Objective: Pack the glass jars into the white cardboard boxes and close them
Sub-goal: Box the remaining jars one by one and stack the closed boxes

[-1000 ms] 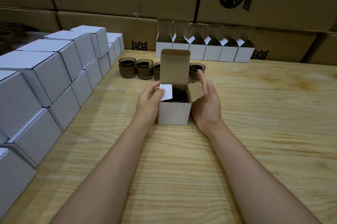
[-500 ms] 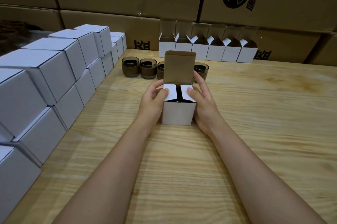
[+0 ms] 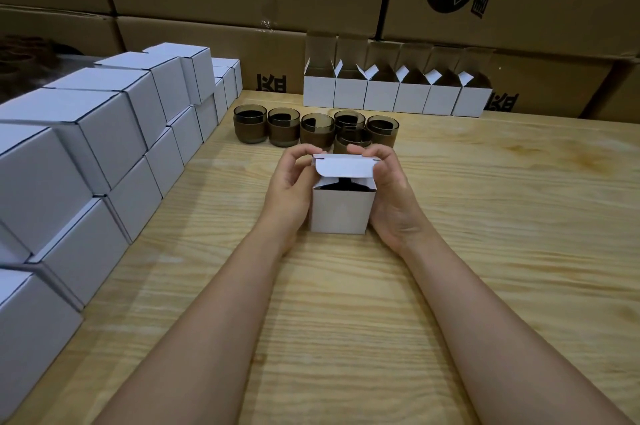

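Both grips curl round the white box (image 3: 341,210) standing mid-worktop (image 3: 485,216), left hand (image 3: 291,189) and right hand (image 3: 391,196) pinching its thin, bendable lid flap (image 3: 344,166) at the corners, over the probably weighty, breakable glass jar (image 3: 343,184) inside.

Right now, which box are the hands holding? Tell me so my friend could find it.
On the wooden table, just before the glass jars, one white box stands alone. The left hand and right hand hold it; only its lid is half folded down.
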The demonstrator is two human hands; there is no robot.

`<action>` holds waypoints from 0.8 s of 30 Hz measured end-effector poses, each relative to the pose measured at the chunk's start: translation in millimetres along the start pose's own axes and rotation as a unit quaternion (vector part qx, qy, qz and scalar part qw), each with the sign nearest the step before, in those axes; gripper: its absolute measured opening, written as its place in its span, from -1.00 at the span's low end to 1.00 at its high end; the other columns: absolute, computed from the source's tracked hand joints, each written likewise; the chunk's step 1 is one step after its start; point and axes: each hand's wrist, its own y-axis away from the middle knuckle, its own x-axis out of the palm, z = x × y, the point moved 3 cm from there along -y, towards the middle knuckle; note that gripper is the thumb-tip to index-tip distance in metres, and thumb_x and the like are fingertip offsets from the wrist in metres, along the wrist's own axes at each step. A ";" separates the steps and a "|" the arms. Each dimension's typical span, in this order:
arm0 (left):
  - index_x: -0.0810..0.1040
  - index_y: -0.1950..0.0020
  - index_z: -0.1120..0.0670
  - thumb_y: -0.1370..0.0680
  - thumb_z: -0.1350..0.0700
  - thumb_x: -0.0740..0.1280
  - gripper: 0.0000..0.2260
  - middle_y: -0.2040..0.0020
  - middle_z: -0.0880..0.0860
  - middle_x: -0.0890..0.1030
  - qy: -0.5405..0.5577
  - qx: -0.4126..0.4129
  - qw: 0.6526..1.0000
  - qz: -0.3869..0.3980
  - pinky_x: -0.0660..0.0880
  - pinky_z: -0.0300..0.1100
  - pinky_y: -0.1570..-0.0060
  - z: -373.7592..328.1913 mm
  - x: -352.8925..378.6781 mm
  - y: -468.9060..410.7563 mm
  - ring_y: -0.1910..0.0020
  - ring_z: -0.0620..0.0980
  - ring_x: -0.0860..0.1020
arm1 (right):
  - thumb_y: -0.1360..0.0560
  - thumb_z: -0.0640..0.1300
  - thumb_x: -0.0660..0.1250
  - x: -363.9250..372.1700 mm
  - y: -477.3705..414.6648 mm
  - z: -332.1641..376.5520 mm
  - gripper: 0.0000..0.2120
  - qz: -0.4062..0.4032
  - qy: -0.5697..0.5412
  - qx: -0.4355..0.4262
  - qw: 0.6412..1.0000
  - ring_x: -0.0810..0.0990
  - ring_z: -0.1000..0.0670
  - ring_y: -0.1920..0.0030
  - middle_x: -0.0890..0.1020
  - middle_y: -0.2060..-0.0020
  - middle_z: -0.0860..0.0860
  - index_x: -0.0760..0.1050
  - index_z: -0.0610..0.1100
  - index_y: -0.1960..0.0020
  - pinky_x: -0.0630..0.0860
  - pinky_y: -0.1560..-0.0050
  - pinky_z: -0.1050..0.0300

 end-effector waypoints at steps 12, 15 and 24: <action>0.48 -0.04 0.00 -0.33 -0.07 0.38 -0.67 -0.02 0.00 0.54 0.064 -0.051 0.995 0.053 0.51 -0.21 0.11 3.3 -2.4 0.7 0.07 -0.13 0.56 | -0.34 -0.22 0.37 -3.6 1.3 -1.4 -0.88 -0.018 0.061 -0.032 0.997 0.50 -0.03 -0.10 0.51 -0.18 -0.03 0.56 0.00 0.22 0.45 -0.08 -0.05; 0.48 -0.06 0.01 -0.28 0.01 0.49 -0.60 -0.06 0.05 0.53 0.049 -0.031 0.997 0.048 0.54 -0.12 0.00 5.1 -3.5 0.7 -0.01 -0.06 0.55 | -0.36 -0.23 0.43 -3.7 2.1 -0.5 -0.88 -0.018 0.064 -0.035 0.997 0.49 -0.09 -0.14 0.51 -0.17 -0.05 0.55 -0.04 0.17 0.42 -0.21 -0.23; 0.53 -0.06 0.02 -0.32 0.11 0.46 -0.67 -0.06 0.05 0.58 0.056 -0.030 0.997 0.034 0.55 -0.09 -0.02 6.1 -7.0 -1.6 -0.05 -0.04 0.58 | -0.36 -0.30 0.37 1.1 4.5 2.6 -0.82 0.001 0.025 -0.024 0.999 0.45 -0.11 -0.17 0.46 -0.20 -0.07 0.58 -0.02 0.25 0.38 -0.21 -0.17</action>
